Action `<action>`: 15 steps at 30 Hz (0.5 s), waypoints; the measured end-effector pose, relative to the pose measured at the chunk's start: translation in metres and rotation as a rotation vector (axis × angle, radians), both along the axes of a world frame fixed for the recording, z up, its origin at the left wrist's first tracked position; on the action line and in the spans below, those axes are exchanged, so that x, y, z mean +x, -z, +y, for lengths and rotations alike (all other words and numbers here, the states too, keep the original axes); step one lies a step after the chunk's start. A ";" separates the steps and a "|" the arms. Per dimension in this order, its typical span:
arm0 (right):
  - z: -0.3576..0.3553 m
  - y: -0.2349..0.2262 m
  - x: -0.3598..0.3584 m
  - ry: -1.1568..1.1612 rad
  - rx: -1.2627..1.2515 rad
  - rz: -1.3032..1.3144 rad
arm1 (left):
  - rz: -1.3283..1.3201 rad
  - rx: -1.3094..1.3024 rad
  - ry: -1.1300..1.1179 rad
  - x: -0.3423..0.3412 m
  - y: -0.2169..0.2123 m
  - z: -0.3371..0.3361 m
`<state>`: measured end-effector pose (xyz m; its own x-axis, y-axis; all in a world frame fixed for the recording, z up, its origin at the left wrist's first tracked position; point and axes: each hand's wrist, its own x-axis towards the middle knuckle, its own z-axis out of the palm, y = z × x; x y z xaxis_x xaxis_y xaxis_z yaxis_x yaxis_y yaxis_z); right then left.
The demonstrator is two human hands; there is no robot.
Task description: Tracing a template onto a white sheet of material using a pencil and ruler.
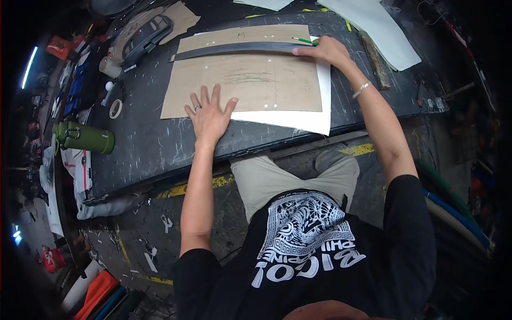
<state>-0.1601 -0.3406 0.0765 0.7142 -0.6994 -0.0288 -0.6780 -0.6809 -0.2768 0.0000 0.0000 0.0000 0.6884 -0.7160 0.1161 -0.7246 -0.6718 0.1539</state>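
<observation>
Cardboard [250, 85], brown and flat, is laid on the dark counter [149, 144], and every place below is told from it. Under the cardboard a white sheet [298, 120] is spread, and its edge is seen along the cardboard's right side and its near side. Across the far part of the cardboard a long dark curved ruler [240, 49] is laid. Its long way is run from left to right, not toward the person.

The left hand [209, 114] is pressed flat on the near edge of the cardboard, with the fingers spread wide and nothing gripped. The right hand [326, 50] is set on the right end of the ruler, at the cardboard's far right corner. A green pencil [304, 40] is seen just by its fingertips; whether the pencil is gripped cannot be told. The ruler is nearer to the right hand, which is touching it. The left hand is kept well apart from it, on the near side.

To the left of the cardboard, a roll of tape [115, 109] and a green bottle [85, 137] lying on its side are seen.

By count: 1 cardboard, 1 white sheet under it, 1 ruler, 1 pencil, 1 tape roll, 1 bottle, 2 hands. A few small pale dots are seen on the cardboard, too small to count well.
</observation>
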 end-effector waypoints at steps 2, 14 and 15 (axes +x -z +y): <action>-0.004 -0.002 0.011 -0.032 0.003 -0.013 | 0.012 -0.018 -0.007 -0.002 0.003 0.002; -0.142 0.071 -0.075 0.201 -0.344 -0.135 | -0.036 -0.025 0.064 0.000 -0.004 -0.016; -0.108 0.068 -0.057 0.211 -0.377 -0.187 | -0.042 0.002 0.022 0.005 0.000 -0.001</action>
<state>-0.2168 -0.4481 0.0088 0.5239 -0.7671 0.3703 -0.7746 -0.6099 -0.1675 0.0049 -0.0014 0.0003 0.6672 -0.7311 0.1425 -0.7449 -0.6560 0.1218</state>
